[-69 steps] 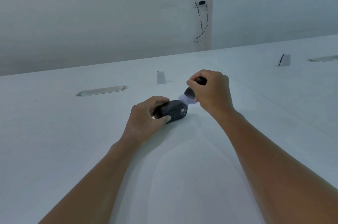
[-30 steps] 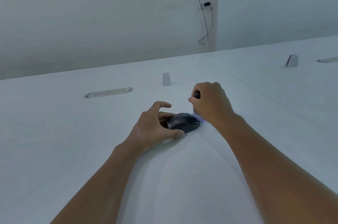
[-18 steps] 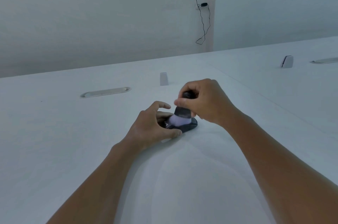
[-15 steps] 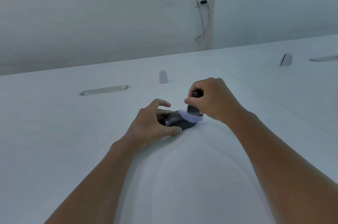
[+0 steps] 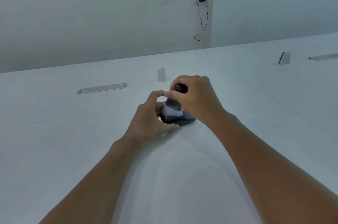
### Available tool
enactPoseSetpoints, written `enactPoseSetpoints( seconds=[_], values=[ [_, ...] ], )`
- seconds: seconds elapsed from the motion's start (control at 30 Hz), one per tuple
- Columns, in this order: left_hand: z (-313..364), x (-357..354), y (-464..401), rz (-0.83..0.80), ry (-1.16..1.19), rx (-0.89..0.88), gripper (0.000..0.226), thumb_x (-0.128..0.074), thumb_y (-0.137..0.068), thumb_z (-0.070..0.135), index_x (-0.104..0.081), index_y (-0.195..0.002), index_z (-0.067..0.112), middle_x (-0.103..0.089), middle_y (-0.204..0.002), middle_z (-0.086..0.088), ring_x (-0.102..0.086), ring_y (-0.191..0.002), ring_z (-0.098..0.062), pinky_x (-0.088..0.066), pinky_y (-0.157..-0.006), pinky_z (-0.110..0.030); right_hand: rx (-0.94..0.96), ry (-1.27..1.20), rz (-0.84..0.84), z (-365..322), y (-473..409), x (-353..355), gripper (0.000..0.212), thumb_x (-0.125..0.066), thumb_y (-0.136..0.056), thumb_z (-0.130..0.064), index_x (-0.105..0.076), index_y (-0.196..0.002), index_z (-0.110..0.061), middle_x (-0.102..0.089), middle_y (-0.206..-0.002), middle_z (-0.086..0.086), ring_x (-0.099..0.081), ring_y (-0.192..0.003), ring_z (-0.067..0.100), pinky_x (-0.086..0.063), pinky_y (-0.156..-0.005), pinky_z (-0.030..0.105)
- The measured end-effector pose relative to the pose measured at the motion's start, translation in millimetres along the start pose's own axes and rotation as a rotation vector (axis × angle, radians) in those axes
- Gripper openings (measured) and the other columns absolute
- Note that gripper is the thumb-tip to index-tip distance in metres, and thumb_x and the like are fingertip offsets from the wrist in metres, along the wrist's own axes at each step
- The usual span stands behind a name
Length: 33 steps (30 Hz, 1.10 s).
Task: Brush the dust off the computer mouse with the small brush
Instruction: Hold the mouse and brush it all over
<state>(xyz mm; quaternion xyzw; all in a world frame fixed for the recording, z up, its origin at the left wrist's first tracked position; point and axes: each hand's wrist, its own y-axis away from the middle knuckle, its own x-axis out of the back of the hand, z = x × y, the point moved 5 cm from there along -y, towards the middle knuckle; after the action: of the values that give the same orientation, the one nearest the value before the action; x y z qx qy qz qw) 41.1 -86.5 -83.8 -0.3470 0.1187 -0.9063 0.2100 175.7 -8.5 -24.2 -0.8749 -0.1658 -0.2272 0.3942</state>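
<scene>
A dark computer mouse [image 5: 180,119] lies flat on the white table [image 5: 64,141], near its middle. My left hand [image 5: 150,121] steadies it from the left, thumb along the near side and fingers curled over the far end. My right hand [image 5: 194,98] grips the black handle of the small brush [image 5: 173,107] from above. Its pale bristles press on the mouse's top, toward the left end. The mouse's right end pokes out under my right hand.
An oval cable grommet [image 5: 102,88] is set into the table to the far left. A small white upright block [image 5: 161,75] stands just behind my hands. Another block [image 5: 284,58] and a second grommet [image 5: 322,57] lie far right. A black cable [image 5: 202,13] hangs on the wall.
The mouse, held up on its side earlier, now lies flat. The brush has swept from the mouse's right end back to its left end under my right hand.
</scene>
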Motion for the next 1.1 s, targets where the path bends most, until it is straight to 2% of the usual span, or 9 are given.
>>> enactPoseSetpoints(
  seconds=[0.1, 0.23, 0.4, 0.53, 0.67, 0.77, 0.9, 1.03, 1.1],
  values=[
    [-2.5, -0.1, 1.3, -0.001, 0.046, 0.018, 0.087, -0.096, -0.06, 0.01, -0.05, -0.132, 0.03, -0.078, -0.105, 0.023, -0.074, -0.102, -0.011, -0.057, -0.099, -0.035, -0.054, 0.138, 0.129, 8.7, -9.1, 8.8, 0.017, -0.079, -0.085, -0.025, -0.073, -0.08, -0.009, -0.07, -0.071, 0.004, -0.065, -0.071, 0.021, -0.053, -0.066, 0.031],
    [-3.6, 0.7, 0.0, 0.011, -0.009, -0.015, 0.081, -0.097, -0.059, 0.02, -0.058, -0.13, 0.029, -0.079, -0.104, 0.011, -0.075, -0.098, -0.014, -0.059, -0.094, -0.038, -0.007, -0.064, -0.052, -5.2, -2.3, -1.5, 0.017, -0.085, -0.081, -0.026, -0.076, -0.076, -0.012, -0.067, -0.063, -0.006, -0.061, -0.05, 0.002, -0.052, -0.055, 0.022],
    [-0.8, -1.7, 1.7, -0.005, -0.016, -0.041, 0.078, -0.096, -0.061, 0.013, -0.061, -0.13, 0.022, -0.073, -0.109, 0.023, -0.068, -0.105, 0.01, -0.048, -0.092, -0.005, -0.107, 0.132, 0.105, 18.8, -8.2, 21.8, 0.019, -0.08, -0.083, -0.025, -0.074, -0.076, -0.009, -0.07, -0.069, 0.0, -0.066, -0.07, 0.019, -0.054, -0.064, 0.031],
    [1.4, -0.5, 0.8, 0.0, -0.018, -0.096, 0.07, -0.093, -0.063, 0.009, -0.064, -0.125, 0.023, -0.075, -0.112, 0.02, -0.068, -0.11, 0.005, -0.05, -0.099, -0.012, -0.129, -0.014, 0.003, 17.4, -2.0, 22.9, 0.018, -0.083, -0.082, -0.02, -0.074, -0.073, -0.008, -0.063, -0.054, -0.006, -0.058, -0.039, 0.007, -0.045, -0.041, 0.018],
    [2.5, -0.6, 3.2, -0.014, -0.035, -0.114, 0.072, -0.092, -0.065, 0.01, -0.065, -0.13, 0.023, -0.075, -0.117, 0.015, -0.067, -0.112, 0.009, -0.048, -0.104, -0.014, -0.203, 0.139, 0.063, 34.3, -3.4, 37.9, 0.02, -0.081, -0.083, -0.022, -0.072, -0.07, -0.008, -0.069, -0.061, 0.002, -0.067, -0.049, 0.019, -0.06, -0.056, 0.035],
    [6.9, 0.4, 5.3, 0.009, -0.092, -0.174, 0.056, -0.087, -0.068, 0.016, -0.07, -0.116, 0.037, -0.077, -0.104, 0.016, -0.072, -0.103, -0.005, -0.056, -0.096, -0.026, -0.224, 0.024, -0.001, 30.5, -0.5, 33.6, 0.02, -0.082, -0.082, -0.022, -0.072, -0.072, -0.008, -0.063, -0.05, 0.001, -0.055, -0.031, 0.007, -0.045, -0.037, 0.02],
    [11.0, -0.3, 5.7, -0.006, -0.1, -0.178, 0.049, -0.083, -0.07, 0.012, -0.065, -0.107, 0.038, -0.076, -0.095, 0.0, -0.069, -0.082, -0.011, -0.055, -0.09, -0.038, -0.255, 0.046, 0.03, 33.2, -1.2, 38.7, 0.021, -0.081, -0.084, -0.021, -0.072, -0.072, -0.006, -0.063, -0.05, 0.001, -0.051, -0.027, 0.004, -0.038, -0.036, 0.011],
    [12.3, 1.3, 6.5, -0.015, -0.075, -0.2, 0.052, -0.086, -0.069, 0.008, -0.076, -0.11, 0.039, -0.077, -0.102, 0.025, -0.073, -0.101, 0.003, -0.054, -0.091, -0.016, -0.209, -0.107, -0.042, 20.0, 0.9, 30.5, 0.018, -0.084, -0.081, -0.018, -0.074, -0.074, -0.005, -0.063, -0.047, 0.004, -0.052, -0.029, 0.005, -0.042, -0.038, 0.014],
    [10.0, 1.5, 5.2, -0.017, -0.064, -0.185, 0.051, -0.087, -0.069, 0.009, -0.076, -0.111, 0.035, -0.077, -0.101, 0.02, -0.073, -0.101, -0.002, -0.055, -0.094, -0.02, -0.187, 0.027, -0.005, 23.2, -1.8, 32.0, 0.016, -0.083, -0.081, -0.017, -0.075, -0.074, -0.005, -0.062, -0.051, 0.001, -0.059, -0.04, 0.009, -0.049, -0.046, 0.021]
  ],
)
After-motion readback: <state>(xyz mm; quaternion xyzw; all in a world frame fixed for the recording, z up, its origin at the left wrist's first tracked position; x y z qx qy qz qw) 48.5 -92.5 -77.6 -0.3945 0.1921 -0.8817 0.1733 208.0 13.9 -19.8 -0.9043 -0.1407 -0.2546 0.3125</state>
